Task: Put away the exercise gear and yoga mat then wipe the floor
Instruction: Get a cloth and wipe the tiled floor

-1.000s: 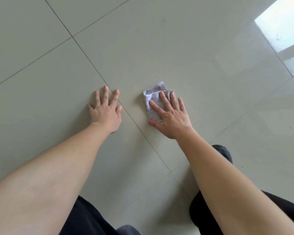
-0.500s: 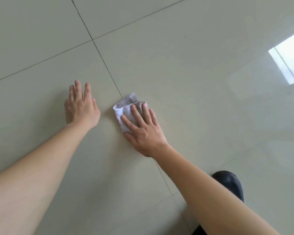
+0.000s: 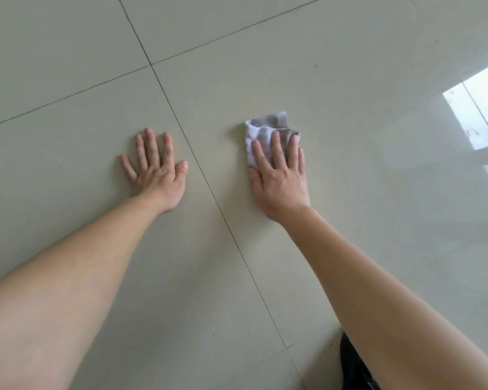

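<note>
**Desk:** Whereabouts of the cloth [image 3: 265, 128]?

**Field:** Down on the tiled floor [image 3: 350, 235], just right of the long grout line [image 3: 209, 181], pinned under the right hand [image 3: 279, 181]. Crumpled, pale grey, poking out at twelve o'clock past the fingers [image 3: 275, 147].

**Desk:** State of those fingers?

**Field:** Straight, slightly apart, pressing flat on the fabric. No curl, no pinch. Thumb alongside, at the cloth's seven-o'clock corner.

**Desk:** And the left hand [image 3: 158, 175]?

**Field:** Flat on the tile across the grout line, at nine o'clock from the cloth and well apart from it. Fingers spread, holding nothing. Judged a brace for body weight.

**Desk:** Long axis of the cloth?

**Field:** Hard to call, with half hidden under the hand. Visible part bunched, about as wide as deep.

**Desk:** Stage of the job?

**Field:** No gear or mat in frame, so judged well into the wiping. Next stroke likely the right hand's alone, being the one on the cloth. Pushed toward twelve, perhaps, or swept toward the window glare [image 3: 476, 114] at three o'clock. Small dark specks [image 3: 316, 65] at about one o'clock, seemingly unwiped. Risk: fabric bunching under the palm and a strip of tile missed.
</note>
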{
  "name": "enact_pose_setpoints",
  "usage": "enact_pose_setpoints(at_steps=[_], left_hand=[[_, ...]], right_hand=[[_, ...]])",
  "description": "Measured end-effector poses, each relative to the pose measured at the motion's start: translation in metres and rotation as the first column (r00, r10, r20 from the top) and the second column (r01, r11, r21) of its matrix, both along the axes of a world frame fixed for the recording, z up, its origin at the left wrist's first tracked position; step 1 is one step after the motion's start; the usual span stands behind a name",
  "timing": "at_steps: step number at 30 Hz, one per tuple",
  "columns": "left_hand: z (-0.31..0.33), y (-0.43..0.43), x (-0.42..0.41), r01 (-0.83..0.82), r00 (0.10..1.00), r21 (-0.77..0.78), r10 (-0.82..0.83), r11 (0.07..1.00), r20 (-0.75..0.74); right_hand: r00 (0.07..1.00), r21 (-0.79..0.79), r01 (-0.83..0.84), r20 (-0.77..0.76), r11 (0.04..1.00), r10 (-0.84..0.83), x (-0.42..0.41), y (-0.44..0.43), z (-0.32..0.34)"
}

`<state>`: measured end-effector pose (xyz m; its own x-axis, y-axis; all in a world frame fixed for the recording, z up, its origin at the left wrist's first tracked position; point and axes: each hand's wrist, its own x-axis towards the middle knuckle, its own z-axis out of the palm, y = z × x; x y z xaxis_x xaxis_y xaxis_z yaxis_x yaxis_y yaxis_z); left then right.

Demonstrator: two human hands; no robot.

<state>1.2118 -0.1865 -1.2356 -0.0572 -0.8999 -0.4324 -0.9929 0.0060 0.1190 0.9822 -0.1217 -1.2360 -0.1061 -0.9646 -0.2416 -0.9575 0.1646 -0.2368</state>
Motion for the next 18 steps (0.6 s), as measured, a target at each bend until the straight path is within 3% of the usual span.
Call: enact_pose_setpoints(at_steps=[3, 5, 7, 9, 10, 12, 13, 15, 17, 18], left_hand=[[-0.003, 0.0, 0.0, 0.002, 1.0, -0.028, -0.002, 1.0, 0.008], [-0.004, 0.0, 0.0, 0.006, 1.0, -0.026, -0.006, 1.0, 0.011], [-0.002, -0.001, 0.001, 0.002, 1.0, -0.005, -0.002, 1.0, 0.011], [-0.001, -0.001, 0.002, -0.002, 1.0, 0.003, 0.002, 1.0, 0.012], [-0.001, -0.001, 0.001, 0.0, 1.0, 0.007, 0.0, 1.0, 0.012], [0.0, -0.001, 0.0, 0.002, 1.0, 0.017, -0.002, 1.0, 0.014], [0.0, -0.001, 0.0, 0.0, 1.0, 0.022, 0.0, 1.0, 0.013], [0.001, -0.002, 0.0, -0.011, 1.0, 0.03, 0.01, 0.999, 0.009], [0.001, -0.002, -0.001, -0.023, 1.0, 0.028, 0.023, 0.999, 0.008], [0.001, -0.002, -0.002, -0.026, 1.0, 0.03, 0.026, 0.999, 0.012]], right_hand=[[0.886, -0.059, -0.462, 0.004, 0.885, 0.463, 0.028, -0.025, -0.002], [0.786, -0.059, -0.618, -0.015, 0.784, 0.618, 0.01, -0.052, 0.002], [0.846, -0.035, -0.534, -0.037, 0.845, 0.532, -0.029, -0.078, 0.005], [0.973, 0.005, -0.215, -0.08, 0.977, 0.215, -0.074, -0.099, 0.006], [0.995, 0.017, -0.01, -0.095, 1.0, 0.011, -0.09, -0.104, 0.007], [0.936, 0.049, 0.345, -0.089, 0.937, -0.34, -0.088, -0.109, 0.008], [0.907, 0.054, 0.416, -0.088, 0.908, -0.411, -0.069, -0.11, 0.007], [0.948, 0.03, 0.317, -0.039, 0.948, -0.316, -0.014, -0.109, 0.006], [0.999, -0.019, -0.011, 0.03, 1.0, 0.011, 0.04, -0.104, 0.003], [0.979, -0.026, -0.2, 0.04, 0.979, 0.201, 0.059, -0.103, 0.003]])
